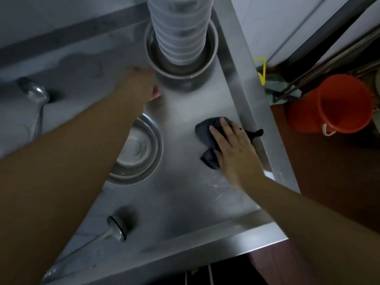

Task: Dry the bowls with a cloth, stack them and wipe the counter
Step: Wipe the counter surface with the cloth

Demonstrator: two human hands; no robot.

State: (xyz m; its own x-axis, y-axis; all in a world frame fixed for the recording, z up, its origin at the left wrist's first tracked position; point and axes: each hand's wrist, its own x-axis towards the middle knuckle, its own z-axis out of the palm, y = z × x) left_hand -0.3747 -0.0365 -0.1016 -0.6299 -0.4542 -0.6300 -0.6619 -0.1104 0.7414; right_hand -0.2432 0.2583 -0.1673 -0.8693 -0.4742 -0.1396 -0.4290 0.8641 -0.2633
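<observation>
Crumpled dark grey cloth [207, 134] flat under right hand [236, 149], fingers [225, 128] straight, on steel desk [185, 202]; left hand [139, 83], blurry, fingers' state unclear, beside tall white bowl stack [181, 33].

Dark cloth [207, 133] flat on steel counter [185, 202] — bowls [178, 31] stacked, seemingly white.

Both bare forearms reach forward from the lower edge of the view. The right hand [232, 147] lies palm down with its fingers straight and slightly spread, pointing away from the body and a little to the left; the wrist is level with the palm. The left hand [141, 83] is extended farther out, ahead and to the left of the right one, well apart from it. It is blurred, its fingers look curled downward, and what they do cannot be told.
</observation>
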